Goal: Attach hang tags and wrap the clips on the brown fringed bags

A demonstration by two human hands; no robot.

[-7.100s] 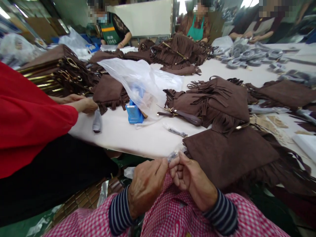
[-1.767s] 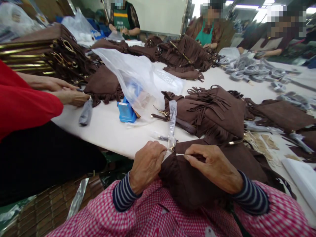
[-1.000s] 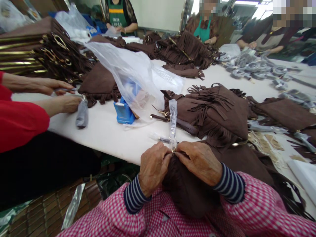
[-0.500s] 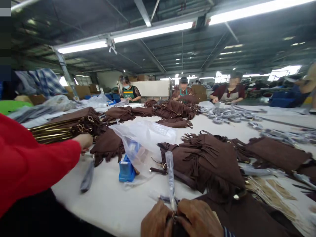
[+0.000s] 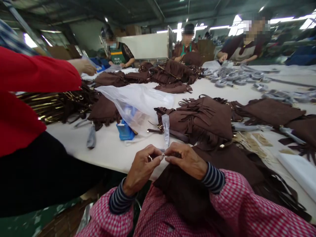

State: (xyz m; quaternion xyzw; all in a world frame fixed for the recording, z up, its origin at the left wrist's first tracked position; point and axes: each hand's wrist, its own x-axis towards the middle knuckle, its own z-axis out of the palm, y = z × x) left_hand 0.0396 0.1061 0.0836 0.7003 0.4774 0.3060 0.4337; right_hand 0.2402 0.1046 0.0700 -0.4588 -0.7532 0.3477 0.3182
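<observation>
Holder (image 5: 124, 132), blue, partly covered by plastic sheeting (image 5: 153, 96). Left hand (image 5: 142, 164) pinched narrowly on small metal fitting (image 5: 163, 155); right hand (image 5: 187, 159) likewise, opposite, presumably for steadiness. Brown bag (image 5: 185, 194) draped against checked smock (image 5: 154, 210), seemingly so fitting kept close.

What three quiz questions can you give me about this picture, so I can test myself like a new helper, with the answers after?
1. True or false: the left hand and right hand have their fingertips close together.

2. What colour is the co-worker's sleeve at the far left?
A green
B red
C white

3. Which is nearer the hands: the blue tape dispenser or the coiled grey straps?

Key: 1 true; 2 B; 3 the blue tape dispenser.
</observation>
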